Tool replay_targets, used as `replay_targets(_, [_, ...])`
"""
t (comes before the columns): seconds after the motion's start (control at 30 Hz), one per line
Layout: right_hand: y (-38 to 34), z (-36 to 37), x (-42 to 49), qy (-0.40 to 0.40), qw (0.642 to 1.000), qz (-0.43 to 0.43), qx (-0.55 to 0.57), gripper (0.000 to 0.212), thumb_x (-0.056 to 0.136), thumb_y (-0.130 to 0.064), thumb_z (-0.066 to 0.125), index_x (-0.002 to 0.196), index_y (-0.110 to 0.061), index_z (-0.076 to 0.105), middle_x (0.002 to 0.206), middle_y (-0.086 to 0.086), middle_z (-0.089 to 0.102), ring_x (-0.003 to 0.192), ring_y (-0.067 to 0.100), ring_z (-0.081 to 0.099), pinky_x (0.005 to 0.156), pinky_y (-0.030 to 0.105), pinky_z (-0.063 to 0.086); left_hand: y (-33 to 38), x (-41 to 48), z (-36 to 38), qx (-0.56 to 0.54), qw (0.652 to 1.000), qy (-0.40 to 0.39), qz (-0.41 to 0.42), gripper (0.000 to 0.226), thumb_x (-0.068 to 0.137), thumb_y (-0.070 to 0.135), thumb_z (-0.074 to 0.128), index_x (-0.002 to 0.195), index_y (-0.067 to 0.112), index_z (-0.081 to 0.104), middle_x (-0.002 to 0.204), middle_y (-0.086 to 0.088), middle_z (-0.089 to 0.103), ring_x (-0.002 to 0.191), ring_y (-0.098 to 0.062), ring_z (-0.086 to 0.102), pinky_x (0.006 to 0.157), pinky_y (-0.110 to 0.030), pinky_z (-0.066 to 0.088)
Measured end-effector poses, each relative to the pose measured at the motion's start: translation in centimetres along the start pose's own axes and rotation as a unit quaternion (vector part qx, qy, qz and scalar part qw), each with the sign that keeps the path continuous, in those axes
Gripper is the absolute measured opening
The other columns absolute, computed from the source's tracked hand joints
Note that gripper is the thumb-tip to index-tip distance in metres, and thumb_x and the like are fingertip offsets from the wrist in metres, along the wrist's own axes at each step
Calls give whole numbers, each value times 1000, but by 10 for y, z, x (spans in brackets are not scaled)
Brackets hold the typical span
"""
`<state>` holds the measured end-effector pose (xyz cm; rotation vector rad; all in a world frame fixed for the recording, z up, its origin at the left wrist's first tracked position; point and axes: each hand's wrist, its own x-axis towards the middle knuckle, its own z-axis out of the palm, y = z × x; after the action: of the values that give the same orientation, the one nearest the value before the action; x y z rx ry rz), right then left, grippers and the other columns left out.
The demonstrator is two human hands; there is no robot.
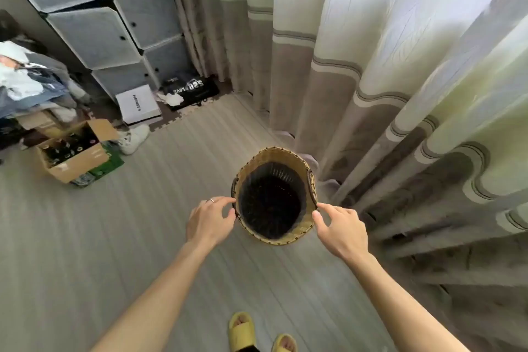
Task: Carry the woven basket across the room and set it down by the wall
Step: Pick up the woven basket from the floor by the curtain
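The woven basket [297, 233] is tan with a dark liner inside and stands upright, seen from above, close to the curtain's hem. My left hand [210, 221] has its thumb and forefinger against the left side of the rim, just below a dark side handle. My right hand [341, 230] touches the right side of the rim in the same way. The other fingers of both hands are loosely spread. The basket's base is hidden, so I cannot tell whether it rests on the floor.
Long striped curtains [371, 94] hang along the right and back. A grey cube cabinet [114, 23] stands at the back left, with a cardboard box of bottles [74, 157], a white shoe [133, 138] and piled clothes nearby. My yellow slippers [243, 328] are on the pale wood-look floor.
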<state>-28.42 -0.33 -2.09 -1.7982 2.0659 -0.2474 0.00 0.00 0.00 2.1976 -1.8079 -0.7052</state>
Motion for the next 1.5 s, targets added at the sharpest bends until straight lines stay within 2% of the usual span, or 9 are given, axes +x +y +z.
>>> replay_targets(0.23, [10, 74, 59, -32, 999, 34, -4, 45, 94, -55, 39, 127, -37, 63, 126, -4, 69, 123, 30, 53, 93, 47, 49, -48, 73, 60, -73, 993, -36, -85, 32, 92, 41, 51, 122, 35, 61, 134, 1, 60, 118, -26, 54, 90, -40, 49])
replay_targets(0.47, [36, 161, 126, -99, 963, 168, 188, 51, 95, -52, 48, 141, -32, 48, 144, 2, 55, 126, 26, 53, 96, 37, 44, -102, 147, 145, -163, 967, -102, -166, 52, 89, 48, 56, 138, 32, 46, 144, -6, 50, 129, -31, 47, 103, -46, 41])
replay_targets(0.67, [52, 215, 182, -95, 924, 234, 286, 67, 91, -39, 60, 150, -19, 34, 148, 9, 48, 128, 30, 47, 102, 42, 40, -133, 195, 207, -204, 946, -137, -211, 77, 86, 48, 62, 149, 22, 26, 152, -10, 39, 134, -35, 40, 109, -49, 35])
replay_targets(0.87, [66, 263, 207, -99, 918, 248, 294, 81, 88, -31, 66, 155, -19, 22, 157, 12, 36, 139, 36, 35, 113, 52, 30, -146, 211, 247, -241, 945, -119, -189, 41, 90, 29, 61, 127, 16, 53, 117, -2, 62, 99, -17, 54, 83, -30, 37])
replay_targets(1.0, [75, 269, 209, -97, 929, 240, 265, 73, 86, -26, 68, 150, -16, 36, 144, 15, 49, 132, 37, 39, 111, 51, 31, -149, 216, 250, -229, 946, -95, -210, 20, 88, 32, 58, 101, 16, 61, 95, 2, 66, 95, -25, 59, 81, -35, 44])
replay_targets(1.1, [75, 257, 210, -135, 932, 233, 241, 69, 86, -32, 68, 148, -20, 41, 142, 13, 52, 135, 39, 35, 113, 50, 27, -146, 211, 244, -234, 940, -92, -229, 24, 91, 35, 54, 93, 13, 64, 99, -5, 69, 98, -30, 60, 91, -46, 49])
replay_targets(1.23, [68, 242, 204, -186, 938, 221, 192, 47, 83, -45, 68, 127, -28, 63, 147, 16, 38, 136, 37, 31, 113, 50, 27, -126, 194, 236, -237, 942, -118, -206, 23, 96, 34, 48, 89, 16, 61, 90, 1, 70, 92, -23, 61, 91, -44, 50])
replay_targets(1.4, [79, 250, 196, -173, 930, 263, 190, 73, 80, -50, 69, 143, -22, 45, 164, 11, 8, 146, 37, 10, 115, 55, 19, -120, 177, 236, -240, 942, -130, -194, 18, 100, 27, 41, 97, 14, 53, 83, -3, 65, 79, -21, 58, 77, -39, 48])
replay_targets(1.5, [87, 264, 202, -173, 941, 234, 172, 64, 81, -47, 68, 137, -20, 54, 165, 11, 9, 147, 36, 9, 114, 53, 17, -139, 177, 236, -216, 948, -121, -199, 22, 100, 29, 39, 105, 13, 54, 99, -14, 66, 98, -35, 59, 90, -44, 47])
